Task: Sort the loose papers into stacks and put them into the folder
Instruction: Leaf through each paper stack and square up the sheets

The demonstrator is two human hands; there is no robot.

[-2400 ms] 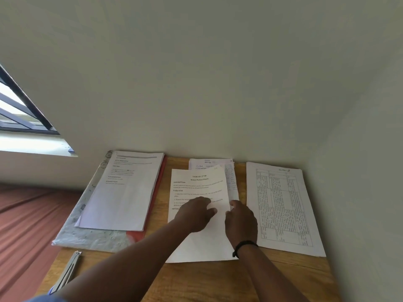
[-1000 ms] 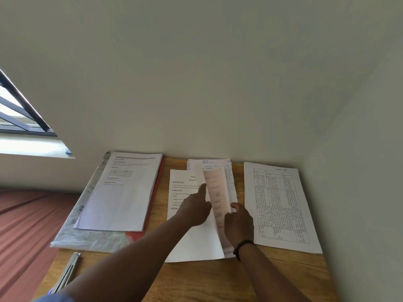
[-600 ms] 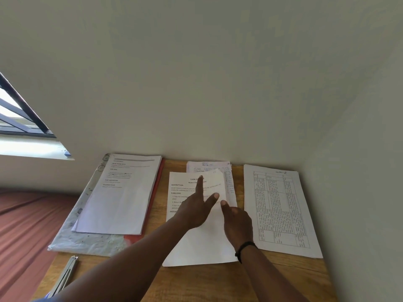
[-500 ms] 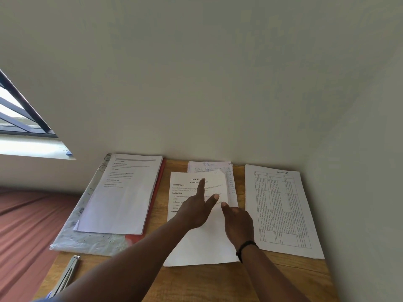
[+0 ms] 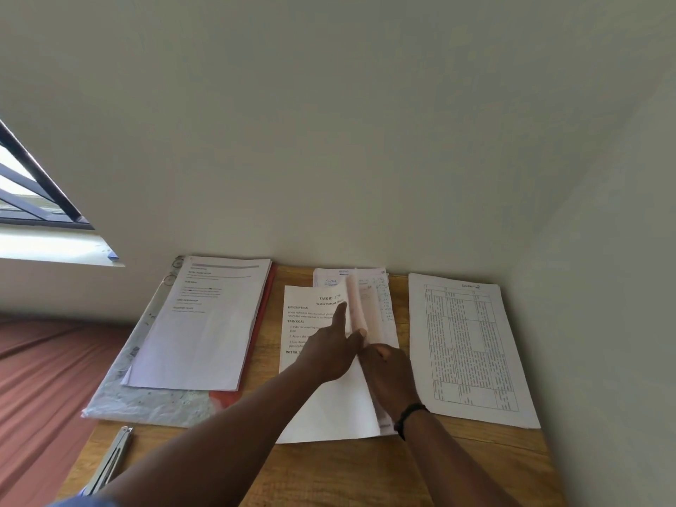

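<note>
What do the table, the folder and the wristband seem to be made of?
Table: wood, to judge by its golden-brown grain lines and a board seam; matte finish. Folder: only a thin red edge shows under a paper stack, probably card or plastic; I cannot tell which. Wristband: a narrow black band on the right wrist, possibly rubber or cord; too small to settle.

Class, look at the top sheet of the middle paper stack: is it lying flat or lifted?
Lifted. The top sheet's right edge curls up off the middle stack, raised between the left hand and right hand.
</note>
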